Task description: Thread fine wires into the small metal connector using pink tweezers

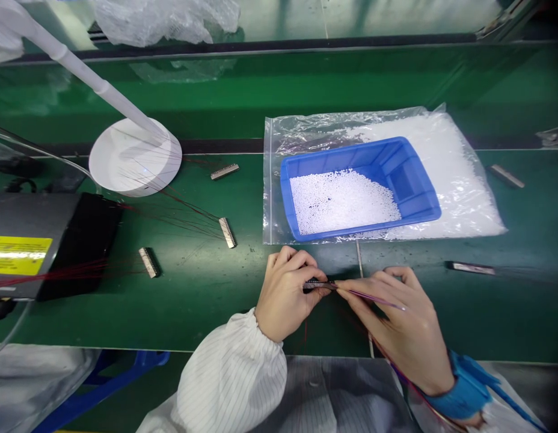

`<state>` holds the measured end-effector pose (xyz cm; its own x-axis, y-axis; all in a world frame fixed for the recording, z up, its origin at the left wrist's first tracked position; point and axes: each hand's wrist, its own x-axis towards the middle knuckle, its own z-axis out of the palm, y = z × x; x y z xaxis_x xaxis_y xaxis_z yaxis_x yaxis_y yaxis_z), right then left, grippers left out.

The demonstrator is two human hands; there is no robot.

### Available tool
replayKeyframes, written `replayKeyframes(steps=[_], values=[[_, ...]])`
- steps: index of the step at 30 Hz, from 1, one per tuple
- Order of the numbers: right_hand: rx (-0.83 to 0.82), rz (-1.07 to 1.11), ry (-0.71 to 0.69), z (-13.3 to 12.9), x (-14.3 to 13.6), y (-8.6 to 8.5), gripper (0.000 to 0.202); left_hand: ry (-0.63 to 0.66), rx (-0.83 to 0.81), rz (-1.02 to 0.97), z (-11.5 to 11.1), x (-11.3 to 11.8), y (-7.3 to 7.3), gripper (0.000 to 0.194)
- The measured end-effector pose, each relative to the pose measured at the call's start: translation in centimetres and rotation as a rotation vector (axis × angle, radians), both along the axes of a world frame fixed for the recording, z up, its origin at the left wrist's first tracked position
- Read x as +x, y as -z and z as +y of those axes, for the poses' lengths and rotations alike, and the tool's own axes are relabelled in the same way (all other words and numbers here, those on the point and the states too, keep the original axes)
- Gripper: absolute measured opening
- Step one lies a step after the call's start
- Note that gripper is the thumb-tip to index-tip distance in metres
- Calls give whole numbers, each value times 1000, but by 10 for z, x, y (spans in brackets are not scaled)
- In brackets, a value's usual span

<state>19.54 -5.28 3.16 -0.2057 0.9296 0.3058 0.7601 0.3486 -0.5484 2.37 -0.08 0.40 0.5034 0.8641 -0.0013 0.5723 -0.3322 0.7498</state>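
Blue tray (414, 198) of white beads beyond hands; left hand (285, 294) pinches connector (315, 284), right hand (403, 328) grips wire (378, 300).

White, finely striped sleeves cover both arms; a blue wrist strap (463, 391) circles the right wrist.

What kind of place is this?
Probably an electronics assembly line: a green workbench, small connectors with fine red wires, a blue tray of white beads, and an anti-static wrist strap.
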Motion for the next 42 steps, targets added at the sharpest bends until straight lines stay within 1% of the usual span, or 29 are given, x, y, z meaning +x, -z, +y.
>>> replayKeyframes(steps=[5, 14, 18, 20, 22, 25, 27, 32, 34, 36, 39, 42], values=[[8, 10, 14, 1, 2, -5, 13, 3, 4, 12, 0, 0, 0, 9], [-16, 45, 5, 0, 2, 6, 13, 5, -14, 23, 1, 0, -2, 8], [-17, 64, 5, 2, 2, 6, 13, 6, -14, 28, 1, 0, -2, 9], [-45, 70, 14, 2, 4, 4, 11, 6, -14, 34, 1, 0, -2, 9], [-73, 80, 50, 2, 9, 1, 10, 6, -14, 36, 1, 0, -2, 8], [-56, 85, 161, -1, 20, -2, 11, 7, -15, 31, 1, -1, -1, 9], [-44, 76, 227, -4, 27, 0, 9, 4, -16, 29, 0, -1, -1, 10], [-98, 111, 280, -13, 35, 6, 10, 4, -14, 29, 0, -1, -1, 10], [-124, 149, 261, -16, 35, 6, 11, 5, -17, 33, 0, -1, -2, 11], [-156, 145, 183, -19, 34, 6, 15, 7, -19, 38, 0, -1, -2, 12], [-197, 14, 28, -21, 29, 7, 25, 13, -22, 53, 1, -1, -3, 12], [-183, -152, -35, -21, 21, 10, 36, 20, -17, 67, 1, -1, -4, 10]])
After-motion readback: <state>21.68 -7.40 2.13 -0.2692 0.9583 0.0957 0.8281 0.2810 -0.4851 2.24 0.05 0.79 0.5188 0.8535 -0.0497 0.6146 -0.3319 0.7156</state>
